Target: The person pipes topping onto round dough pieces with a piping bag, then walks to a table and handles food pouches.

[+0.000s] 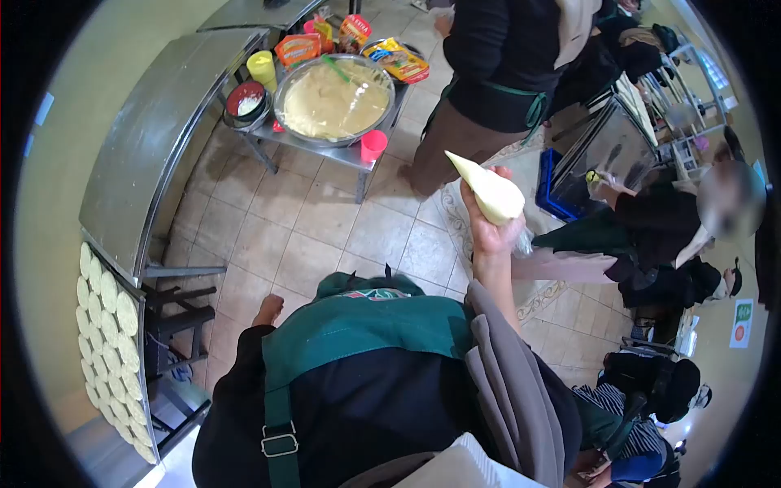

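Apart, the two hands do different work: the right hand (490,237) is wrapped round a plump piping bag (498,198) of pale filling, while the left hand (270,309) hangs low by the body, its grip impossible to tell. The bag's narrow tip points away from the palm, up and leftward. Loose clear plastic (525,241) shows beside the right wrist; whether the wide end is tightly closed can't be made out.

A hard squeeze could push filling out of the tip or back over the palm if that end is loose. A one-handed hold on something this soft might also let it sag or slip to the floor (317,215).

Ahead and left of the right hand, a low steel desk (346,154) carries a wide bowl (329,142) of creamy mixture, with a pink cup (373,145) near its edge that a swinging arm or passing hip could knock. A co-worker (500,73) stands just beyond the right hand, close enough for a turn to smear the tip on clothing. Another person (667,215) is to its right, past a blue crate (553,213). Beyond the left hand, pale discs (109,325) lie in rows.
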Demonstrator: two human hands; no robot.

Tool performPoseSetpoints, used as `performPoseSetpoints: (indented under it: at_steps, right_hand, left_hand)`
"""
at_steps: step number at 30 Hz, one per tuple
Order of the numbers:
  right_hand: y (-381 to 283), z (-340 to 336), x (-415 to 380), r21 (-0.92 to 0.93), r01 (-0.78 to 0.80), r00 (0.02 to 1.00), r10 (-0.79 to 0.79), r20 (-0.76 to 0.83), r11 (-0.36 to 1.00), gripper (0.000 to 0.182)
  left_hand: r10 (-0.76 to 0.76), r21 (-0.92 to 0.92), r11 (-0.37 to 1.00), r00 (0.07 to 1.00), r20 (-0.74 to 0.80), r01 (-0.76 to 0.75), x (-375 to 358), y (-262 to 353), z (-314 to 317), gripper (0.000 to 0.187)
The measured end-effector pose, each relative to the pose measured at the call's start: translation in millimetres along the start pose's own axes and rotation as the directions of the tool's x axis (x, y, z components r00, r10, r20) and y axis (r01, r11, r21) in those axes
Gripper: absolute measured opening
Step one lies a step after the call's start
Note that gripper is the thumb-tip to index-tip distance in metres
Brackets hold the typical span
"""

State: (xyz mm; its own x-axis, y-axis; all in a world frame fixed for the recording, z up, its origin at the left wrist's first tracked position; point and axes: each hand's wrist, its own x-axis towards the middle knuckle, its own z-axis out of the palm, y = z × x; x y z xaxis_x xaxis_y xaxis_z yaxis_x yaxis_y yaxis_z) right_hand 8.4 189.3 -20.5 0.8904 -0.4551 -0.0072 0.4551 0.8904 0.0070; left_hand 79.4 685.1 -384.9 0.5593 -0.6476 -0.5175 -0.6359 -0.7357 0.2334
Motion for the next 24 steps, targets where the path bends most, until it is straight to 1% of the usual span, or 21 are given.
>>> performPoseSetpoints:
  at_steps: [3,4,5,7,8,11,12,15,16,17,19,20,23,24]
  right_hand:
    - [17.2,-29.1,41.4,-0.076,-0.046,0.998,0.043,-0.038,0.996,0.036]
    - [21.6,-43.3,59.0,-0.089,-0.041,0.997,0.035,-0.069,0.995,0.039]
    - [27.4,-53.8,73.0,-0.117,-0.05,0.993,0.036,-0.114,0.992,0.038]
    - [37.8,-74.8,103.7,-0.173,-0.073,0.98,0.038,-0.195,0.982,0.036]
    - [40.4,-92.7,121.5,-0.151,-0.092,0.978,0.061,-0.197,0.984,0.04]
    - [45.4,-144.7,170.1,-0.23,-0.118,0.967,0.059,-0.249,0.966,0.042]
    - [46.7,-163.6,185.8,-0.237,-0.134,0.972,0.081,-0.223,0.962,0.045]
    - [59.2,-197.1,229.1,-0.319,-0.161,0.893,0.0,-0.449,0.934,0.052]
    - [63.8,-205.1,239.6,-0.302,-0.184,0.864,0.008,-0.503,0.935,0.049]
    - [68.7,-214.0,248.8,-0.355,-0.206,0.845,-0.017,-0.534,0.912,0.047]
    - [77.8,-237.9,266.7,-0.452,-0.252,0.805,-0.074,-0.588,0.856,0.044]
    - [80.4,-251.5,274.0,-0.523,-0.263,0.84,-0.074,-0.537,0.811,0.039]
    - [94.1,-274.9,290.9,-0.67,-0.381,0.795,-0.144,-0.589,0.637,0.039]
    - [101.4,-279.6,292.8,-0.808,-0.415,0.794,-0.267,-0.546,0.418,0.039]
  left_hand:
    - [0.047,-0.113,0.991,0.977,-0.209,-0.072,-15.6,-14.0,19.8,0.009]
    - [0.048,-0.154,0.984,0.965,-0.257,-0.09,-20.2,-15.9,25.9,0.009]
    - [0.047,-0.189,0.976,0.952,-0.302,-0.108,-24.4,-15.0,30.1,0.009]
    - [-0.112,-0.333,0.942,0.974,-0.198,0.041,-39.0,-10.2,34.7,0.01]
    - [-0.194,-0.397,0.909,0.97,-0.143,0.123,-44.8,-7.9,35.9,0.01]
    - [-0.34,-0.491,0.828,0.939,-0.053,0.272,-48.5,-8.6,28.7,0.011]
    - [-0.374,-0.507,0.806,0.927,-0.038,0.304,-48.0,-10.1,25.4,0.011]
    - [-0.464,-0.551,0.738,0.886,0.005,0.389,-39.1,-12.5,5.2,0.013]
    - [-0.486,-0.56,0.72,0.874,0.014,0.41,-35.7,-14.8,-4.8,0.013]
    - [-0.507,-0.564,0.704,0.862,0.025,0.431,-32.7,-18.2,-14.9,0.014]
    - [-0.535,-0.572,0.68,0.844,0.04,0.458,-22.0,-26.9,-36.2,0.015]
    - [-0.545,-0.576,0.672,0.838,0.042,0.466,-16.0,-31.1,-46.5,0.015]
    - [-0.565,-0.575,0.655,0.823,0.059,0.491,2.4,-44.3,-71.5,0.017]
    - [-0.569,-0.575,0.65,0.82,0.063,0.496,7.4,-48.6,-77.2,0.018]
